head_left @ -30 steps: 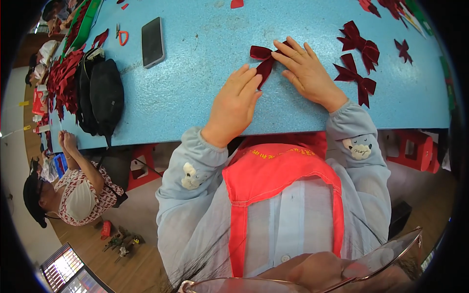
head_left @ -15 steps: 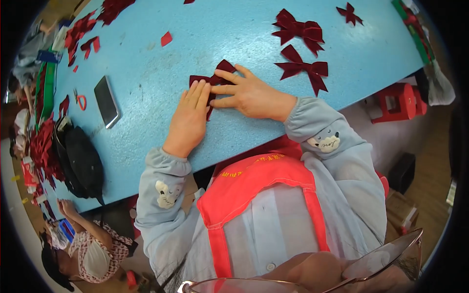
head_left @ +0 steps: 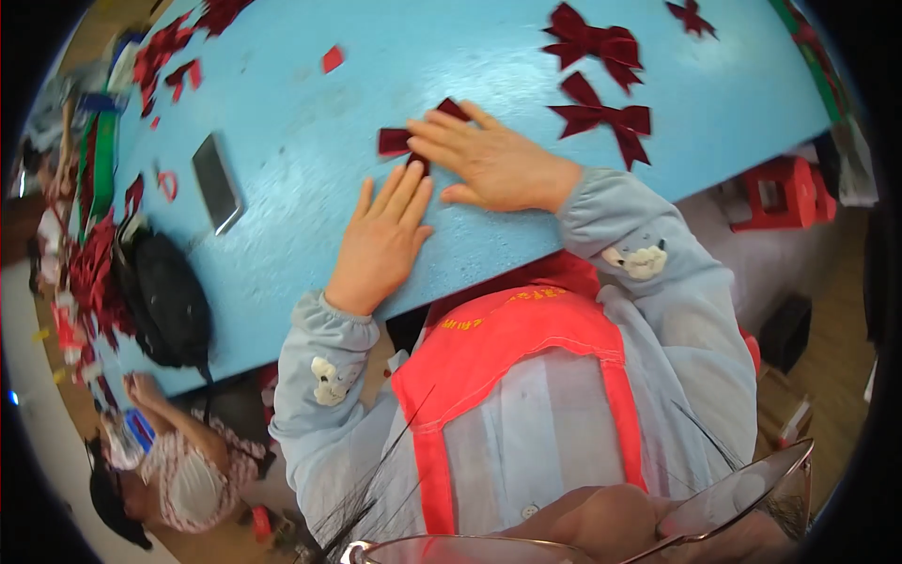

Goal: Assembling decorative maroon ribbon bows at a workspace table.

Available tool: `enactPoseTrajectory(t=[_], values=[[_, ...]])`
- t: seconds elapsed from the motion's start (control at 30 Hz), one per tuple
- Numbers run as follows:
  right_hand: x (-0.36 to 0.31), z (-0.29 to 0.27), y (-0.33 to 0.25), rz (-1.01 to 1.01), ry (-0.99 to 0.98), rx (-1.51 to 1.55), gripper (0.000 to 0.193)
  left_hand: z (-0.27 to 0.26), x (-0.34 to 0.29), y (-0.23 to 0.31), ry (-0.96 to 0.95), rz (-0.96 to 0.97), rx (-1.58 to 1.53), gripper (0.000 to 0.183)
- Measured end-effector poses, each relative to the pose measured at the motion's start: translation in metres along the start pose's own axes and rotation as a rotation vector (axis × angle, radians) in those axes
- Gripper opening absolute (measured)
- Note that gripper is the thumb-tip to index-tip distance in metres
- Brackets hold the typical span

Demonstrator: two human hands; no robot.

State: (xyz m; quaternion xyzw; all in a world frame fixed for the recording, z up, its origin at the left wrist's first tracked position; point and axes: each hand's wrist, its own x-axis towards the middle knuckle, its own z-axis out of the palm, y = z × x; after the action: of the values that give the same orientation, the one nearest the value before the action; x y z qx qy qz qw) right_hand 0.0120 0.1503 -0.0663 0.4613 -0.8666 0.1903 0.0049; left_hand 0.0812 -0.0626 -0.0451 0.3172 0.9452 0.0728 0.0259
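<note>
The person wears a red apron (head_left: 507, 357) with yellow lettering (head_left: 462, 324), pale stitching along the bib's edge and two red straps (head_left: 433, 479). The pale shirt (head_left: 474, 437) has a light button (head_left: 529, 510). Grey-blue sleeves (head_left: 705, 291) have gathered cuffs (head_left: 343, 312) and white animal patches (head_left: 331, 381). The glasses (head_left: 738, 496) are thin-rimmed, metallic.

Craft workshop: dark-red bows (head_left: 606, 117) and heaped ribbon (head_left: 98, 273) lie on the blue worktable (head_left: 301, 258); a co-worker (head_left: 194, 484) sits near its edge.
</note>
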Motion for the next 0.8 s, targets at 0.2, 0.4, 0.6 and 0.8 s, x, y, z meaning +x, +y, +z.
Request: enactPoseTrajectory(t=[0.2, 0.4, 0.6, 0.8], values=[[0.001, -0.010, 0.005, 0.050, 0.186, 0.050, 0.054, -0.010, -0.032, -0.013, 0.043, 0.018, -0.083, 0.048], [0.006, -0.004, -0.006, -0.169, 0.145, -0.004, 0.035, 0.011, -0.012, -0.023, 0.391, 0.023, -0.232, 0.027], [0.003, -0.005, -0.005, -0.185, 0.113, 0.019, 0.032, 0.001, 0.004, -0.025, 0.274, 0.044, -0.083, 0.015], [0.010, -0.018, 0.008, -0.072, 0.216, 0.010, 0.032, 0.002, 0.034, -0.012, 0.421, -0.234, -0.195, 0.018]])
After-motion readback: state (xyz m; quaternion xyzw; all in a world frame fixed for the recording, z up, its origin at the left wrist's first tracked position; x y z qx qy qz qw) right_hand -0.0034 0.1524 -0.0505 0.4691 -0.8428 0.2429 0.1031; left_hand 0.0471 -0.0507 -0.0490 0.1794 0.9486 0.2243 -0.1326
